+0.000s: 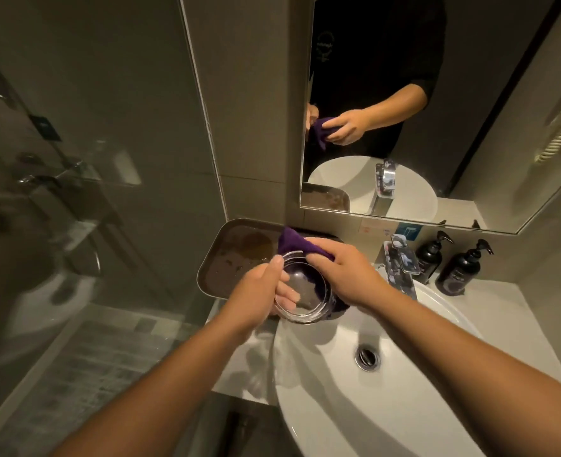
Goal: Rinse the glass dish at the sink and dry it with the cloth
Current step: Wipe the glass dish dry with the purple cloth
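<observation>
Two hands over sink rim [282, 357], left hand [256, 295] gripping glass dish [305, 291], right hand [345, 275] clutching purple cloth [292, 245]

A metal tray [219, 258] sits at the back left corner of the countertop [503, 301], against the wall; its surface is wet and stained. Two dark pump bottles [459, 270] stand side by side at the back right of the countertop, beside the chrome faucet [401, 268]. A mirror [470, 110] is mounted on the wall above. A glass shower partition [74, 159] stands to the left. A coiled cord [560, 136] appears in the mirror's right portion.
</observation>
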`<action>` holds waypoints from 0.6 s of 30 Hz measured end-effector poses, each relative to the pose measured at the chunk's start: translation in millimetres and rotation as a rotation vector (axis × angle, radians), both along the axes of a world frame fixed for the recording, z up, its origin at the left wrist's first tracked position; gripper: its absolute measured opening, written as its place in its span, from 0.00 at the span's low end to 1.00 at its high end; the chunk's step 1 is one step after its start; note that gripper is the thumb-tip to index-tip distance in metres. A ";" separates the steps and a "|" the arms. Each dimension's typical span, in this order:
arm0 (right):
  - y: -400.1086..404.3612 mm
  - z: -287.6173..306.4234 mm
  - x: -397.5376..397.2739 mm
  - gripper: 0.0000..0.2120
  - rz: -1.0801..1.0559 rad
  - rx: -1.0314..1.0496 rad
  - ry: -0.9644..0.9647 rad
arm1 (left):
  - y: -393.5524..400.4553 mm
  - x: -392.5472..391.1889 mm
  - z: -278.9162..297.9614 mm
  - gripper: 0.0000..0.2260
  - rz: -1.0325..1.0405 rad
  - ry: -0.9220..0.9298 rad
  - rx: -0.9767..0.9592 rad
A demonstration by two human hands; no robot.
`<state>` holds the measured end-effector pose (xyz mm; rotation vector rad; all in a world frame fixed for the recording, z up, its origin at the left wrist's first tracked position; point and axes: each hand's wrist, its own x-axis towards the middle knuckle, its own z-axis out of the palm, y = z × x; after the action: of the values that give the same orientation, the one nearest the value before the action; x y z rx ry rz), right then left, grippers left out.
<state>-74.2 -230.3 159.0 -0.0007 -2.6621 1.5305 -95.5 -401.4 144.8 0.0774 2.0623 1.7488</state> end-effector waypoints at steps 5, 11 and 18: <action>8.4 34.6 -11.9 0.15 0.192 0.179 -0.021 | 6.9 -8.7 16.9 0.20 -0.056 0.170 -0.221; -5.3 6.3 -6.2 0.14 -0.105 -0.049 0.069 | 22.0 -0.1 7.2 0.19 0.229 0.193 -0.154; -63.0 -41.0 23.2 0.14 -0.625 -0.493 0.082 | 39.6 18.9 -23.7 0.20 0.561 0.056 -0.037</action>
<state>-51.0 -293.4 118.0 -0.6989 -1.8734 1.8160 -76.5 -361.8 121.1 -0.5166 2.3050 2.0306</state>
